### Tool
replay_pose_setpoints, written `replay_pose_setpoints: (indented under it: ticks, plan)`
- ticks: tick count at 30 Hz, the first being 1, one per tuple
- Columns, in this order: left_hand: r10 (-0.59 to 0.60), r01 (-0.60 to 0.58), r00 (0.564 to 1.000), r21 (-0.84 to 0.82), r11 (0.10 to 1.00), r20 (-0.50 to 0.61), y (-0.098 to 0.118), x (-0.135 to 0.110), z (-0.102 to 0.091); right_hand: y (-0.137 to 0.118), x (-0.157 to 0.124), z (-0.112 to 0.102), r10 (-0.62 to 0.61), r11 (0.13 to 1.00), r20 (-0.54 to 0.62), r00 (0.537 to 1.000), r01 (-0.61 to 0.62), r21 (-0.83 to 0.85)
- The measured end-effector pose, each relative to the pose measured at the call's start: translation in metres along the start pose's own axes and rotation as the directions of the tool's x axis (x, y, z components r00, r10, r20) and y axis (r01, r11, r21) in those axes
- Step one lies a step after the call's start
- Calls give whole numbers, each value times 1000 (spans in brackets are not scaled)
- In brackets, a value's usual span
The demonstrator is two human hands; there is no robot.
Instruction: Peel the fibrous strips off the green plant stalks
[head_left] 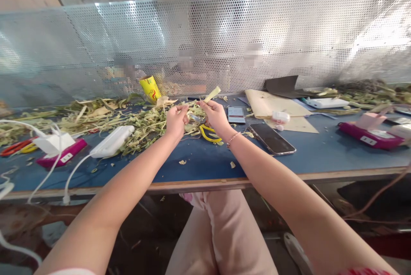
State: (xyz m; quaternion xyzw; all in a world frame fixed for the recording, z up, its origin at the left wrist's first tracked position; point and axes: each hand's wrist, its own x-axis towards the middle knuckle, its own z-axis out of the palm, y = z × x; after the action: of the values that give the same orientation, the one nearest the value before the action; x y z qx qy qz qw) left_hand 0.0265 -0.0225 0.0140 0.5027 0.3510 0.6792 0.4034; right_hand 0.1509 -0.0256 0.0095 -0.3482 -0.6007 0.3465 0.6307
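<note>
Both my hands are raised over the blue table (199, 165), close together. My left hand (176, 120) is closed in a pinch on one end of a pale green plant stalk (212, 94). My right hand (215, 116) is closed on the same stalk, whose cut end sticks up past my fingers. A heap of green stems and leaf scraps (135, 123) lies just left of my hands. Yellow-handled cutters (209, 134) rest on the table under my right hand.
A black phone (272, 138) lies right of my hands, a white power bank (112, 141) with cable to the left. A yellow roll (150, 88) and cardboard sheets (272, 106) sit near the perforated metal screen (224, 39). Pink devices (369, 133) stand at both sides.
</note>
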Motion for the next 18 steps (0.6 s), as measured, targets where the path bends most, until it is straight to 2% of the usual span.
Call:
replay_pose_setpoints:
  ticks: [7,12,15,18]
  plan:
    - [8,-8,999,14,1000,38,-1,1,0,0,1,-3,92,993,19,996,-93,73]
    - [-45,45,992,3,999,121,-3,-2,2,0,2,-4,83,995,-12,996,-82,56]
    - [-94,87,981,52,995,169,-7,-3,3,1,2,-4,70,997,-14,997,-69,38]
    - [-58,35,980,120,992,191,-12,-3,3,2,2,-3,41,999,2,999,-41,26]
